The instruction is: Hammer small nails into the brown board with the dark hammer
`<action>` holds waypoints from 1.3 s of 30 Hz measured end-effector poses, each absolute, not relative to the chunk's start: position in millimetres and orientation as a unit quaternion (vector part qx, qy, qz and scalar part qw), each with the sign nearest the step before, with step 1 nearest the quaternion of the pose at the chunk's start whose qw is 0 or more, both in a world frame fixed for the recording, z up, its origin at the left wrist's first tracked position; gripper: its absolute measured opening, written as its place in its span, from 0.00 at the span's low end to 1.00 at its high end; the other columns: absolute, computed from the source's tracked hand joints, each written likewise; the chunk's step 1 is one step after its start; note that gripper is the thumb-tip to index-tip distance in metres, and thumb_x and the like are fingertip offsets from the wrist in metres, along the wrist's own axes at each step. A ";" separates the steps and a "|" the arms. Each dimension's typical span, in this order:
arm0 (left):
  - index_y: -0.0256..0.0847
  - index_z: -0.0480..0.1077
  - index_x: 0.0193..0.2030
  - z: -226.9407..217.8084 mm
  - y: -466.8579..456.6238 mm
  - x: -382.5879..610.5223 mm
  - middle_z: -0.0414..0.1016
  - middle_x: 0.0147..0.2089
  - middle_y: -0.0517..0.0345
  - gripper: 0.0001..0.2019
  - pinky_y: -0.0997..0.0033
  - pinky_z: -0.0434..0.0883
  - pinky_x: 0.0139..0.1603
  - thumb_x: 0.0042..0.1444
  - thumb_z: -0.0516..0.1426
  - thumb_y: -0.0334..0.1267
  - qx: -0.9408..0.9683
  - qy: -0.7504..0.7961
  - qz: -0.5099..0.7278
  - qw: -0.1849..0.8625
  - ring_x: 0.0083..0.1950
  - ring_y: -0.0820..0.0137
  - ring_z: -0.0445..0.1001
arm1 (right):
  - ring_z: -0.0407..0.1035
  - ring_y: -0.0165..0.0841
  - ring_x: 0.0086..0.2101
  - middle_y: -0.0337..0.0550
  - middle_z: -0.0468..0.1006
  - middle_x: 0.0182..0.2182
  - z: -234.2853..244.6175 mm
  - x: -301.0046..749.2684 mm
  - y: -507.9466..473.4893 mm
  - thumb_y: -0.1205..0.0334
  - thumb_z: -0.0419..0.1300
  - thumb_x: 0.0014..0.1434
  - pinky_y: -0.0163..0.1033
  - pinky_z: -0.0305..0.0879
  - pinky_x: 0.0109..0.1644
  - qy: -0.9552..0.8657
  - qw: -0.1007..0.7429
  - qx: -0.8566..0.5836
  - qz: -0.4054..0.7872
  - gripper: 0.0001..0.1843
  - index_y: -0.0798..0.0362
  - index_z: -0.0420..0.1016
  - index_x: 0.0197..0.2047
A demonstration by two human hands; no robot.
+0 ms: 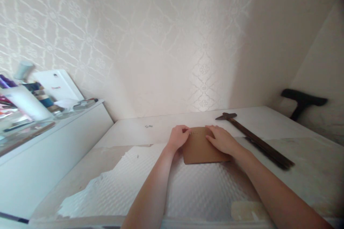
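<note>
A brown piece of cardboard (201,152) lies on the white quilted sheet, with a short row of small marks or nail-like bits (195,133) near its far edge. At the cardboard's far left corner is my left hand (179,137), thumb and index finger pinched together; a tiny glint shows at the tips, too small to name. My right hand (221,140) rests over the cardboard's right side, fingers stretched towards the far edge and thumb apart on its face. Right of it lies a hammer (249,132) with a dark head and brown wooden handle.
Several tiny dark nail-like pieces (148,126) lie on the white surface at back left. A dark strip (268,154) sits beside the hammer handle. A white cabinet (67,139) with cluttered items borders the left. A black T-shaped object (302,100) stands at right.
</note>
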State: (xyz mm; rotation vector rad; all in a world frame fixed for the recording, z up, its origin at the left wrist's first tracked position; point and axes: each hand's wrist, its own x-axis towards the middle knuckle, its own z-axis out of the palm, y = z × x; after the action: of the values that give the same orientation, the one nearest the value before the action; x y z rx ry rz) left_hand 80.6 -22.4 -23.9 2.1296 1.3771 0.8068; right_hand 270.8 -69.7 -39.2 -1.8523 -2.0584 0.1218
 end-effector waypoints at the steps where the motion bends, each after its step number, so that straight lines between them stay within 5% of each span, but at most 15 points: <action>1: 0.39 0.74 0.35 -23.4 -22.5 80.7 0.77 0.36 0.55 0.11 0.72 0.67 0.41 0.52 0.52 0.38 0.777 0.502 0.295 0.239 0.38 0.70 0.72 | 0.55 0.44 0.54 0.57 0.63 0.54 -39.2 270.8 -69.8 0.59 0.51 0.56 0.50 0.52 0.55 -0.729 0.185 -0.658 0.045 0.26 0.59 0.59 0.57; 11: 0.38 0.75 0.34 -22.4 -22.5 81.0 0.76 0.37 0.53 0.13 0.71 0.66 0.41 0.52 0.50 0.39 0.773 0.494 0.295 0.269 0.39 0.68 0.72 | 0.64 0.42 0.47 0.53 0.70 0.48 -21.2 284.3 -71.6 0.67 0.47 0.54 0.47 0.59 0.50 -0.651 0.244 -0.718 -0.039 0.22 0.58 0.65 0.53; 16: 0.39 0.74 0.32 -20.6 -22.9 81.8 0.76 0.37 0.53 0.14 0.71 0.65 0.40 0.53 0.48 0.40 0.773 0.489 0.295 0.277 0.39 0.67 0.72 | 0.64 0.49 0.44 0.56 0.71 0.45 -17.8 299.8 -79.1 0.68 0.46 0.54 0.56 0.59 0.44 -0.519 0.209 -0.824 -0.086 0.23 0.55 0.64 0.54; 24: 0.37 0.73 0.32 -22.9 -21.6 82.2 0.76 0.36 0.52 0.21 0.69 0.64 0.39 0.55 0.45 0.49 0.764 0.491 0.299 0.293 0.38 0.66 0.71 | 0.62 0.49 0.45 0.56 0.70 0.42 -23.3 317.7 -74.6 0.68 0.44 0.56 0.52 0.59 0.40 -0.439 0.180 -0.879 -0.054 0.22 0.52 0.64 0.53; 39: 0.35 0.71 0.40 -26.6 -18.2 80.3 0.76 0.39 0.49 0.29 0.67 0.62 0.50 0.55 0.39 0.57 0.702 0.480 0.362 0.381 0.44 0.65 0.71 | 0.66 0.40 0.39 0.51 0.72 0.39 -0.9 289.2 -81.3 0.66 0.45 0.59 0.40 0.59 0.38 -0.627 0.243 -0.736 -0.077 0.25 0.53 0.49 0.60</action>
State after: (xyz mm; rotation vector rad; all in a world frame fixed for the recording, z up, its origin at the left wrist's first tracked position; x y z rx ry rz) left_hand 80.3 -18.2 -26.6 1.7927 1.2241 0.9244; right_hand 289.2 -81.3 -0.9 -2.0106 -1.7134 -0.2097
